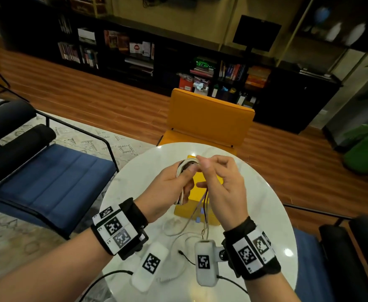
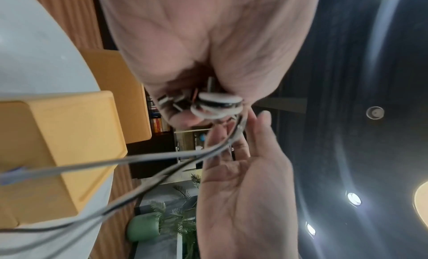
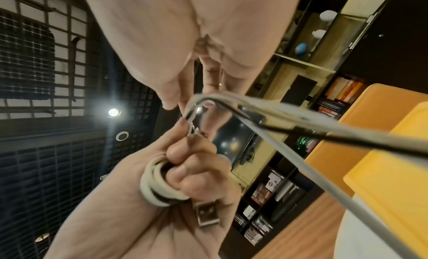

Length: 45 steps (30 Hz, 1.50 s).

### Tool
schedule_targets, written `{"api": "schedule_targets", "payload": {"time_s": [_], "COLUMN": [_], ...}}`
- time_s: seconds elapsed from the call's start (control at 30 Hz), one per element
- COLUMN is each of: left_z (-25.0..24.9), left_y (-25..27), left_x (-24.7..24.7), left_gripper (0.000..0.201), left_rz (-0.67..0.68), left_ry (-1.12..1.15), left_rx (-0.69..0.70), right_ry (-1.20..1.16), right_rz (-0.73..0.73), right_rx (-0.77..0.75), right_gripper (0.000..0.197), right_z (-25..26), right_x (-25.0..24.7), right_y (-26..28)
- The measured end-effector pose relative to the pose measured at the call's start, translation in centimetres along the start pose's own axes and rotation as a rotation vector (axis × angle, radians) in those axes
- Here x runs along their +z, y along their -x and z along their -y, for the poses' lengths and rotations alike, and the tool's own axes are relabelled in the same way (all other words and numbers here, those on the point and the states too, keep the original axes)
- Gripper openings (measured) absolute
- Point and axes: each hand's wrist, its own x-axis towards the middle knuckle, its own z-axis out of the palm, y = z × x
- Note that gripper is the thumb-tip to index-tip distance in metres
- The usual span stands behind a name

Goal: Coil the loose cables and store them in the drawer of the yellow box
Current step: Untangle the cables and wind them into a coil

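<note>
My left hand (image 1: 174, 184) grips a coil of white and black cables (image 1: 189, 163) above the yellow box (image 1: 197, 205) on the round white table (image 1: 266, 205). In the right wrist view the coil (image 3: 157, 188) wraps the left hand's fingers and a USB plug (image 3: 206, 216) sticks out below. My right hand (image 1: 218, 177) pinches the loose cable strands (image 3: 266, 116) at the top of the coil. The strands (image 1: 197, 216) hang down over the box front to the table. The coil (image 2: 217, 105) shows between the left hand's fingers in the left wrist view.
More loose white cable (image 1: 178, 234) and a black plug end (image 1: 182, 252) lie on the table near me. An orange chair (image 1: 209, 118) stands behind the table, a blue chair (image 1: 47, 168) to the left. Bookshelves (image 1: 135, 53) line the far wall.
</note>
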Motion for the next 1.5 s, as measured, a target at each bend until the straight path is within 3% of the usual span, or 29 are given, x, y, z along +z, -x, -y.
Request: {"api": "schedule_targets", "payload": {"time_s": [0.07,0.17,0.3,0.4,0.47,0.57,0.67,0.77,0.87,0.93,1.03,1.1,1.17,1.23,1.3,1.37,1.47,1.5], "left_z": [0.5,1.4,1.8,1.3,0.5,-0.5,-1.0,-0.4,0.7,1.2,1.2,0.9,0.3,-0.5,-0.8,-0.6,0.7,1.1], "left_y": [0.0,0.1,-0.2,-1.0,-1.8,-3.3,-4.1,-4.3,-4.0,-3.4,-2.4,-1.9,-1.6,-1.3,-1.4,-1.5,-1.4,-1.3], "left_x": [0.0,0.0,0.4,0.2,-0.2,-1.4,-2.5,-3.4,-3.4,-2.7,-1.0,-0.6,-0.8,-0.9,-0.9,-0.6,-0.1,0.1], "left_gripper": [0.034,0.063,0.044,0.061,0.059,0.036,0.033,0.031,0.035,0.047,0.070,0.084,0.076,0.053,0.026,0.006,0.019,0.017], "left_rz": [-0.069,-0.133,-0.143,-0.215,-0.273,-0.353,-0.379,-0.390,-0.295,-0.143,0.123,0.231,0.340,0.441,0.431,0.326,0.144,0.083], "left_ry": [-0.013,0.028,0.157,0.198,0.189,0.231,0.375,0.237,-0.048,-0.193,-0.366,-0.355,-0.224,-0.235,-0.335,-0.335,-0.221,-0.191], "left_rx": [0.007,-0.025,-0.087,-0.106,-0.091,-0.104,-0.146,-0.181,-0.164,-0.156,-0.090,-0.080,-0.085,-0.085,-0.086,-0.050,0.041,0.066], "right_ry": [0.008,0.012,-0.046,0.008,0.064,0.161,0.308,0.508,0.540,0.501,0.435,0.396,0.365,0.323,0.274,0.220,0.151,0.155], "right_rz": [0.117,0.271,0.378,0.358,0.451,0.560,0.606,0.643,0.518,0.396,0.251,0.193,0.148,0.095,0.037,-0.014,-0.030,0.001], "right_rx": [0.027,0.074,0.138,0.181,0.226,0.170,0.059,-0.123,-0.301,-0.381,-0.364,-0.327,-0.295,-0.272,-0.252,-0.224,-0.135,-0.103], "right_gripper": [0.034,0.051,0.068,0.088,0.081,0.040,0.038,0.036,0.040,0.028,0.010,0.007,0.007,0.009,0.011,0.011,0.004,0.010], "right_z": [-0.5,-1.1,-2.0,-4.1,-5.9,-8.0,-6.9,-5.4,-3.6,-2.4,-1.2,-0.9,-0.5,-0.4,-0.4,-0.5,-0.7,-0.7], "right_x": [0.2,0.1,0.0,0.2,0.5,1.5,1.3,-0.4,-2.8,-4.0,-4.5,-4.3,-4.0,-3.7,-3.1,-2.3,-1.6,-1.5], "right_y": [0.8,1.5,2.0,2.9,4.1,6.7,8.1,7.9,5.8,3.8,1.1,0.1,-0.6,-0.9,-1.2,-1.4,-1.6,-1.6]}}
